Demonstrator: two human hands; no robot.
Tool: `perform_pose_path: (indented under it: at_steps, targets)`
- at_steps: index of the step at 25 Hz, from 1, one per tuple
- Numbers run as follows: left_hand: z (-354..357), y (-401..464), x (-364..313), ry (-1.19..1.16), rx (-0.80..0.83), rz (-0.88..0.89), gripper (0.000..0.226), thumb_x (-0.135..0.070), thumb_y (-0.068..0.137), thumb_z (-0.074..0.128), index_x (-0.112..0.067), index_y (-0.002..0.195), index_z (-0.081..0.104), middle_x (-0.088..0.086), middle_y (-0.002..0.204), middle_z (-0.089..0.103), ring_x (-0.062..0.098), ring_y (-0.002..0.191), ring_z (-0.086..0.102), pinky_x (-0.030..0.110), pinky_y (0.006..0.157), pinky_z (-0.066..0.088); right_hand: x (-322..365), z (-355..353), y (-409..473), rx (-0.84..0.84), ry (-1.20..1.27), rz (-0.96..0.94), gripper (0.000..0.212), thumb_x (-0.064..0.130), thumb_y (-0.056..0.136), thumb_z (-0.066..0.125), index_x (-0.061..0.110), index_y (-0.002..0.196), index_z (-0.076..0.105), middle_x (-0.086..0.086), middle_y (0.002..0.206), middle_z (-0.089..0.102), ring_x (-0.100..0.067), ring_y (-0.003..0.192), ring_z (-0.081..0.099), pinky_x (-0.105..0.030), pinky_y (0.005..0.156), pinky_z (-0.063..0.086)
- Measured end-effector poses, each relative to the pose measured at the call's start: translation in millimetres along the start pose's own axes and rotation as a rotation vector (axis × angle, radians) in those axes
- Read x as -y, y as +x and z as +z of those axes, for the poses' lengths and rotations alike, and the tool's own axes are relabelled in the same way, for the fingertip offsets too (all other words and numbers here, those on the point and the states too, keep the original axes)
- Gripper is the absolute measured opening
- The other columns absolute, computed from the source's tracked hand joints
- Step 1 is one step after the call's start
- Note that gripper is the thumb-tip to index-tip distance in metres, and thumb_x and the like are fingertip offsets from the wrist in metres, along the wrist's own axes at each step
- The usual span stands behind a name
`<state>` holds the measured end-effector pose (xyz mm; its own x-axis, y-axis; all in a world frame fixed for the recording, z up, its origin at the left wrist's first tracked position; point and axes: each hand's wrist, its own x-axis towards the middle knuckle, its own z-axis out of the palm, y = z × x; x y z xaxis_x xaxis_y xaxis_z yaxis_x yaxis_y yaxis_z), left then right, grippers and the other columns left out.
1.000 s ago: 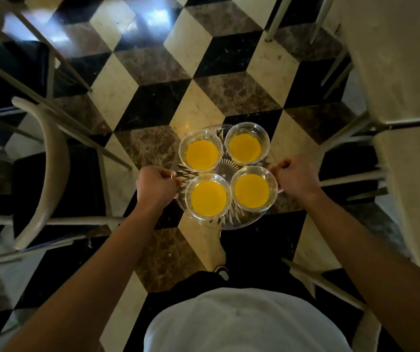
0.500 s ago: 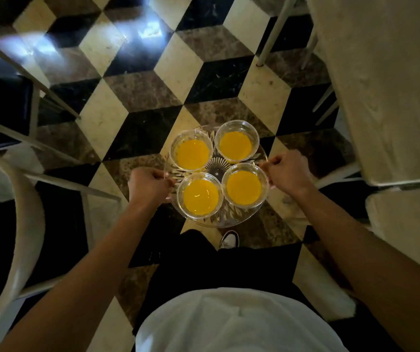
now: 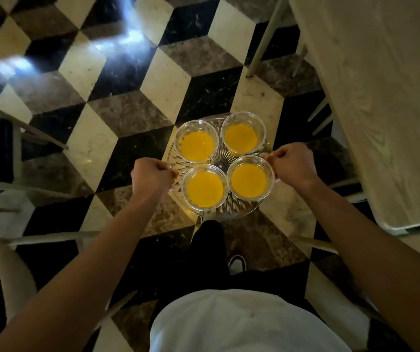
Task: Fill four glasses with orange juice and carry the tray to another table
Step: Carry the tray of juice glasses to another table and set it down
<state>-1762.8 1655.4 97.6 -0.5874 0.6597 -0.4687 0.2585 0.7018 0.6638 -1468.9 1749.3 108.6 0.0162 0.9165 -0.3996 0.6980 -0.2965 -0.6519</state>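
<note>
A round clear cut-glass tray (image 3: 220, 158) hangs in the air above the floor, level, in front of my body. On it stand several clear glasses of orange juice in a square: far left (image 3: 196, 145), far right (image 3: 241, 136), near left (image 3: 205, 189), near right (image 3: 249, 180). My left hand (image 3: 150, 175) is closed on the tray's left rim. On the right rim sits my right hand (image 3: 291, 163), gripping it the same way. Both forearms reach in from the bottom corners.
A pale table (image 3: 386, 102) fills the right side, its near corner by my right forearm, with thin legs (image 3: 264, 39) beyond the tray. White chairs (image 3: 6, 265) and a dark seat stand at the left. The floor (image 3: 117, 115) is a black, cream and brown cube-pattern marble.
I have walked forward with the tray held steady; floor tiles and the left chairs slid back toward me. The pale table at the right has come closer and larger.
</note>
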Motion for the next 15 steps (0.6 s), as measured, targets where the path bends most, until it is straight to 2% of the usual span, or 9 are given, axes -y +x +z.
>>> perform_pose_path:
  at_steps: [5,9,12,15]
  targets:
    - [-1.6,72.5,-51.7,-0.002,0.045,0.039,0.010,-0.010,0.082,0.088,-0.012,0.081,0.078,0.012,0.081,0.079,0.027,0.076,0.079,0.048,0.076,0.068,34.3,-2.0,51.1,-0.039,0.019,0.054,0.016,0.023,0.093,0.076,0.013,0.081,0.077,-0.001,0.065,0.073,-0.001,0.045,0.067,-0.009,0.039,0.046]
    - [1.0,123.0,-93.9,0.002,0.094,0.050,0.013,-0.005,0.080,0.085,-0.012,0.074,0.076,0.015,0.078,0.079,0.034,0.074,0.078,0.056,0.075,0.067,56.6,-9.3,89.8,-0.083,0.055,0.106,0.016,0.016,0.094,0.074,0.010,0.080,0.079,-0.001,0.065,0.072,-0.010,0.054,0.071,-0.008,0.036,0.043]
    - [8.8,152.8,-122.2,0.054,0.106,0.100,0.018,-0.003,0.079,0.085,-0.014,0.068,0.075,0.014,0.072,0.077,0.034,0.071,0.078,0.057,0.073,0.067,64.4,-15.3,115.3,-0.101,0.084,0.120,0.019,0.017,0.093,0.075,0.010,0.076,0.079,-0.003,0.063,0.072,-0.005,0.048,0.069,-0.008,0.036,0.041]
    - [19.3,178.4,-154.9,0.072,0.132,0.148,0.024,0.004,0.084,0.076,-0.015,0.068,0.075,0.015,0.076,0.077,0.033,0.071,0.078,0.054,0.074,0.067,74.5,-25.5,141.1,-0.130,0.110,0.135,0.017,0.018,0.092,0.077,0.008,0.078,0.079,-0.003,0.064,0.071,0.003,0.041,0.063,-0.008,0.035,0.041]
